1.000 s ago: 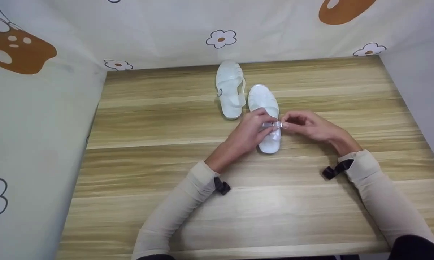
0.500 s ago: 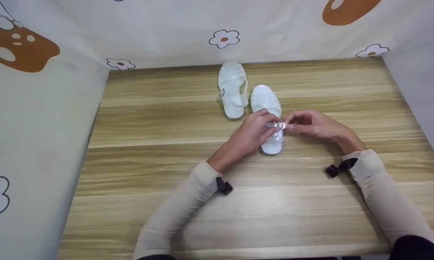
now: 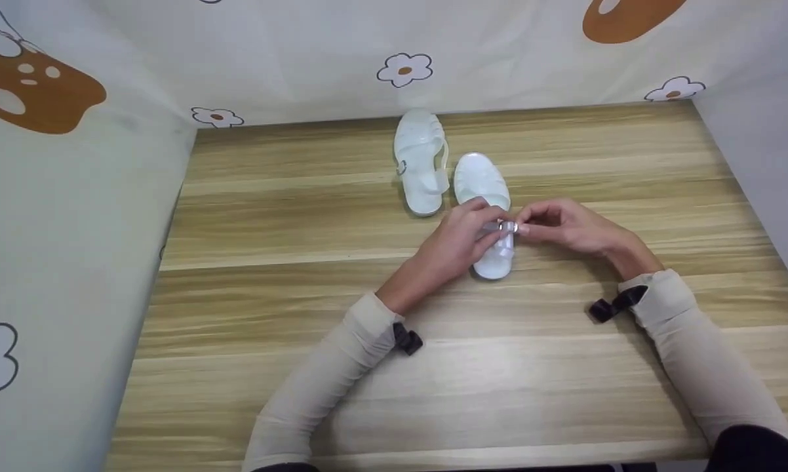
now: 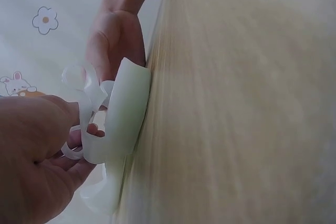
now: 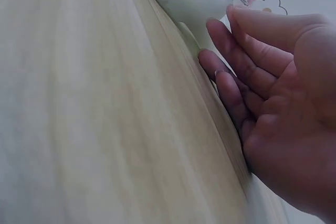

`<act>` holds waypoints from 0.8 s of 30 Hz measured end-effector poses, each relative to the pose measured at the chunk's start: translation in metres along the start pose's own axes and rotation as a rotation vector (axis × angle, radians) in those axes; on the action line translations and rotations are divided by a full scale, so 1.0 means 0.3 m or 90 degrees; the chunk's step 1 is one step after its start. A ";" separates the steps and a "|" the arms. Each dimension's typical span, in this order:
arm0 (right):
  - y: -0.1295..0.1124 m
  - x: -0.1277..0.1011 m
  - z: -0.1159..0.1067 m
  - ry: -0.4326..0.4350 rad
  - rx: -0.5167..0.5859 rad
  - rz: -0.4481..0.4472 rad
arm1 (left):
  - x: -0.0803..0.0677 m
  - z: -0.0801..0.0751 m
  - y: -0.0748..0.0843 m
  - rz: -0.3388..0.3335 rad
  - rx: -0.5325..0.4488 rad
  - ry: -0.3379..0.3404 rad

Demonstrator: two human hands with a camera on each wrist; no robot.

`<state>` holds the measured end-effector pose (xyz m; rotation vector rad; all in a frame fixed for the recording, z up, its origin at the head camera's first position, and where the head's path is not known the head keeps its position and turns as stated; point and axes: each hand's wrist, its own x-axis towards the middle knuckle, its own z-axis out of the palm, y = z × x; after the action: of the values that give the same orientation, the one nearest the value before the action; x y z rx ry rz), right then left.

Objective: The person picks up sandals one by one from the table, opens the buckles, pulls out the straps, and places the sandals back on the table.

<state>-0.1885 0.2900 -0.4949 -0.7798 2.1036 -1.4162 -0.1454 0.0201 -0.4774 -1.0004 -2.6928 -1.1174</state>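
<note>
Curtains (image 3: 302, 59) printed with flowers walled in a wooden surface (image 3: 302, 275) on three sides. Two pale sleeves (image 3: 315, 387) reached in from the near edge, each with a black strap at the wrist.

Two white jelly sandals lay at the middle back of the surface. The far sandal (image 3: 420, 160) lay alone near the curtain, untouched. The near sandal (image 3: 489, 216) lay just beside it, toe pointing away, its heel end under both hands.

The left hand (image 3: 459, 239) had its fingers curled round the ankle strap (image 4: 92, 90), pinching it from the left. The right hand (image 3: 564, 226) met it from the right, thumb and forefinger pinched at the small metal buckle (image 3: 507, 227); the right wrist view showed its other fingers loosely bent beside the sole.

By its look the sandal was light and rubbery: the sole would flex a little, and the thin translucent strap was soft and would bend or slip away under a loose pinch. The glossy plastic was probably slick. The strap close to the buckle seemed the best place to hold, with the sole left resting on the surface for support.
</note>
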 end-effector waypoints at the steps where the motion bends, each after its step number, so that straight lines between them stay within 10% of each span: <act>1: -0.001 0.000 0.001 0.001 0.004 0.003 | 0.000 -0.001 0.000 0.000 0.002 -0.001; 24: 0.013 -0.001 0.021 0.037 0.020 0.000 | -0.007 0.000 0.000 0.012 0.002 0.008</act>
<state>-0.1848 0.2873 -0.5009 -0.7362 2.1195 -1.4843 -0.1437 0.0191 -0.4780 -1.0136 -2.6681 -1.1129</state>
